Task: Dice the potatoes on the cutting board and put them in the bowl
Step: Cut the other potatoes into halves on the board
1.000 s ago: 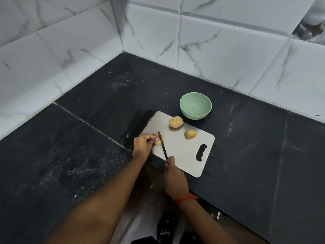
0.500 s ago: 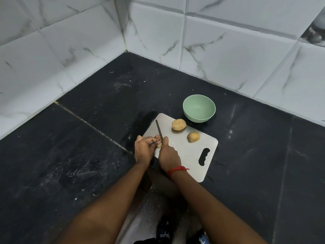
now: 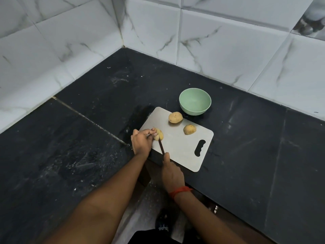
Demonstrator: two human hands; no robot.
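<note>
Yellow-brown and small, the potato being cut (image 3: 159,134) sits at the left edge of the pale grey plastic cutting board (image 3: 182,152), pinched between the fingertips of the left hand (image 3: 141,142). The right hand (image 3: 172,173) is clenched round the handle of the slim dark knife (image 3: 161,147), whose tip meets the potato's near side. Half a second ago that hand was up beside the left one, with the blade reaching past the potato. It has since drawn back toward the front edge of the black stone counter (image 3: 263,155). This looks like a sawing stroke, and the potato appears to be parting in two, so dicing has barely begun. A larger whole potato (image 3: 175,117) and a smaller whole potato (image 3: 189,129) lie uncut near the board's far edge, well apart from the blade. The mint-green round bowl (image 3: 195,110), just beyond the board's far edge, holds nothing. Only the two whole potatoes lie between the cut and the bowl.
</note>
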